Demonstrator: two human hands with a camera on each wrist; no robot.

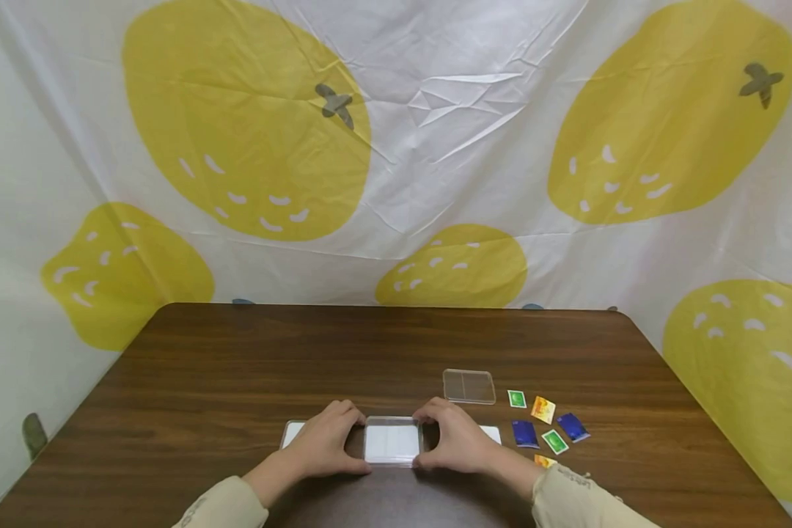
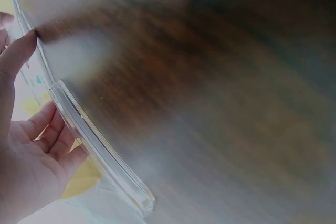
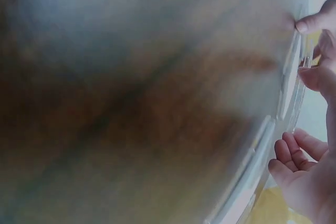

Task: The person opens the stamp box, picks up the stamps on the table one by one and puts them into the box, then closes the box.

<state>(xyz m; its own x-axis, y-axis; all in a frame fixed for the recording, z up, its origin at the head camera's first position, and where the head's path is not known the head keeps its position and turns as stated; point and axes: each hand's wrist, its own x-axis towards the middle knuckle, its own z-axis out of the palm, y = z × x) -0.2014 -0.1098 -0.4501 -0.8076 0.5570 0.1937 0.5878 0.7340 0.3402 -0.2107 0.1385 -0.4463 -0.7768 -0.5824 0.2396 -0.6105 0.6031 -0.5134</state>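
A clear plastic case [image 1: 392, 441] with a white inside lies in front of me near the table's front. My left hand [image 1: 326, 440] grips its left side, thumb at the near corner and fingers at the far one. On the opposite side my right hand [image 1: 458, 440] holds it the same way. Partly hidden under the left hand is a second flat clear case [image 1: 291, 431]; the left wrist view shows its edge [image 2: 100, 148] by the fingers. Another white-filled case [image 1: 492, 433] sits behind the right hand, its edge [image 3: 244, 177] seen in the right wrist view.
A clear lid [image 1: 469, 386] lies beyond the right hand. Right of it are scattered small packets or cards: green ones [image 1: 517, 399], blue ones [image 1: 573, 427] and orange-yellow ones [image 1: 543, 410], one partly covered by the right arm. A lemon-print curtain [image 1: 251, 125] hangs behind the wooden table [image 1: 270, 352].
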